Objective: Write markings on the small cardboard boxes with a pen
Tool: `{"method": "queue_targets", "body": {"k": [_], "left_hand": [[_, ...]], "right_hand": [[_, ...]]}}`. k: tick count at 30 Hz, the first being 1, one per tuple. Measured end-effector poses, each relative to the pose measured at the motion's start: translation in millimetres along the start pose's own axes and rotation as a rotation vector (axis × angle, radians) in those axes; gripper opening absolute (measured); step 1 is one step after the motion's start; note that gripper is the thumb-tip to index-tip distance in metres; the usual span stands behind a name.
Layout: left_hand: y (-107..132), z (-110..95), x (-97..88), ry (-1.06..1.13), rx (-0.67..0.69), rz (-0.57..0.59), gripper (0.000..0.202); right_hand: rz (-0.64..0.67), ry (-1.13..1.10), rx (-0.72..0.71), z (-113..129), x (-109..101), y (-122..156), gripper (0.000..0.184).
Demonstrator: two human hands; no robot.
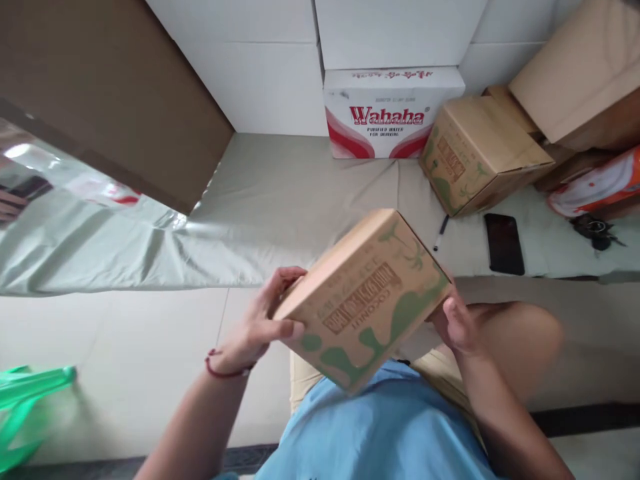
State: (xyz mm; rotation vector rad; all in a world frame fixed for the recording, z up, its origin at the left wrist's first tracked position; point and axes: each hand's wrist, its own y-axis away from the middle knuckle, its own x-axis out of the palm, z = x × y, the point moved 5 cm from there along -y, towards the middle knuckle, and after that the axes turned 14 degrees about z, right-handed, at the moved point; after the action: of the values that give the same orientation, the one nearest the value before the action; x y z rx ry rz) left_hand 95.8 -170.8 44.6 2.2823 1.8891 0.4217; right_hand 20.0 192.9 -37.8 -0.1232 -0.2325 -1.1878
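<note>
A brown cardboard box (370, 300) with green palm prints and the word COCONUT is held tilted above my lap. My left hand (275, 310) grips its left end, thumb on the printed face and fingers behind. At the opposite end, my right hand (455, 320) supports the lower right corner; its thumb shows, while most of its fingers are hidden behind the box. The lettering on the box appears upside down. A second box of the same print (480, 153) rests on the cloth-covered surface beyond.
A white Wahaha water carton (395, 120) stands against the tiled wall. A pen (441, 232), a black phone (504, 244) and dark keys (595, 230) lie on the pale green cloth (280, 200). Large cartons flank both sides. A green plastic bag (35, 393) is at lower left.
</note>
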Motion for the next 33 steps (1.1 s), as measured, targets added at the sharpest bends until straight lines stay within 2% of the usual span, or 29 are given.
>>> {"method": "queue_targets", "body": {"k": [2, 4, 7, 10, 13, 18, 21, 24, 26, 28, 30, 33], "left_hand": [[4.9, 15.9, 18.4, -0.069, 0.013, 0.014, 0.083], [7.9, 20.0, 30.3, -0.107, 0.087, -0.01, 0.077], [9.5, 16.6, 44.3, 0.127, 0.266, 0.015, 0.063], [7.1, 11.7, 54.3, 0.329, 0.422, 0.011, 0.045], [-2.4, 11.7, 64.9, 0.352, 0.471, -0.016, 0.041], [-24.5, 15.4, 72.6, 0.329, 0.455, -0.074, 0.052], [-32.7, 23.5, 65.5, 0.357, 0.42, -0.144, 0.05], [-32.6, 40.1, 56.3, 0.391, 0.339, -0.195, 0.051], [-29.4, 54.3, 54.3, 0.481, 0.248, -0.128, 0.057], [-24.1, 67.7, 54.1, 0.606, 0.165, -0.009, 0.071], [-18.3, 79.8, 51.3, 0.711, 0.098, 0.088, 0.084], [-13.2, 98.8, 42.1, 0.792, 0.044, 0.142, 0.08]], "right_hand": [[-0.043, -0.115, 0.061, -11.8, 3.3, 2.8, 0.073], [-0.16, -0.18, 0.125, -19.8, -5.0, 9.7, 0.068], [-0.303, -0.212, 0.149, -22.0, -23.1, 19.5, 0.063], [-0.329, -0.25, 0.166, -20.8, -32.3, 24.2, 0.063], [-0.318, -0.273, 0.185, -18.9, -33.3, 26.6, 0.067], [-0.3, -0.181, 0.16, -7.8, -38.6, 28.6, 0.068], [-0.318, -0.121, 0.132, 4.6, -41.0, 32.2, 0.062], [-0.315, -0.046, 0.026, 23.4, -33.5, 39.4, 0.06], [-0.225, 0.043, -0.051, 36.4, -21.2, 44.9, 0.059], [-0.115, 0.175, -0.124, 48.5, -6.6, 51.4, 0.056], [-0.036, 0.358, -0.209, 62.1, 9.0, 58.3, 0.062], [0.087, 0.673, -0.396, 87.2, 40.4, 66.6, 0.075]]}}
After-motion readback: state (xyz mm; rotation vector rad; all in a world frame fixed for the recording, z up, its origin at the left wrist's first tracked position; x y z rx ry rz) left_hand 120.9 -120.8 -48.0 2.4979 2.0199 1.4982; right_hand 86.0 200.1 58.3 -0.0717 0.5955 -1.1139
